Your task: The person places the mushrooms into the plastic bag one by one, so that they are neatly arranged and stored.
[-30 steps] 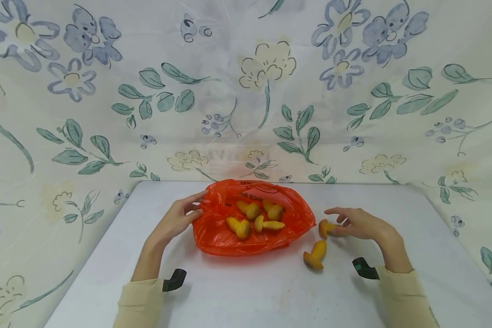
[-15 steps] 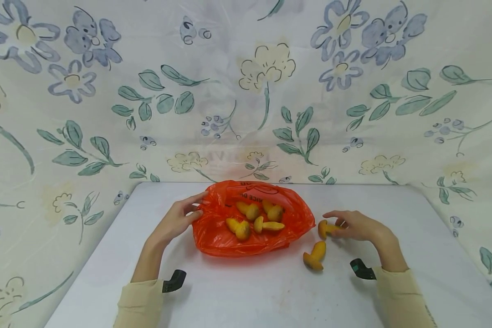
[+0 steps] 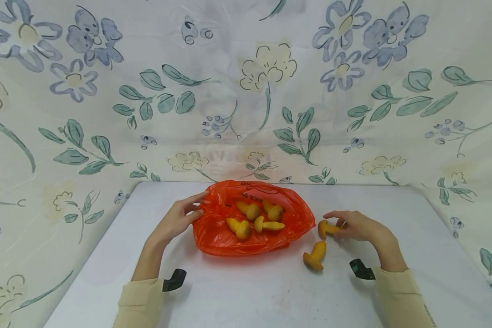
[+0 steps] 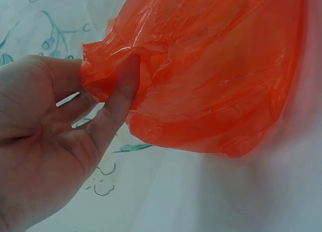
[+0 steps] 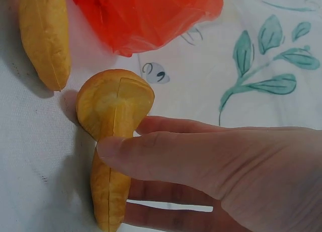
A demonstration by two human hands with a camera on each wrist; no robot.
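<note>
Red plastic bag (image 4: pixel 211 91) pinched by left fingers (image 4: pixel 68 75), mushroom (image 5: pixel 113 111) held by stem in right fingers (image 5: pixel 176 125): at risk of slipping if loosely gripped, or snagging slack rim.

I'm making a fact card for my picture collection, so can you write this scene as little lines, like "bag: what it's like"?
Bag: red plastic bag with black print, open
Inside it: four yellow mushrooms visible
Left hand: pinches the bag's edge
Right hand: pinches the stem of another yellow mushroom outside the bag
Loose mushroom: on the white table, nearer the person than the pinched one
Background: flower-and-leaf patterned sheet
</note>
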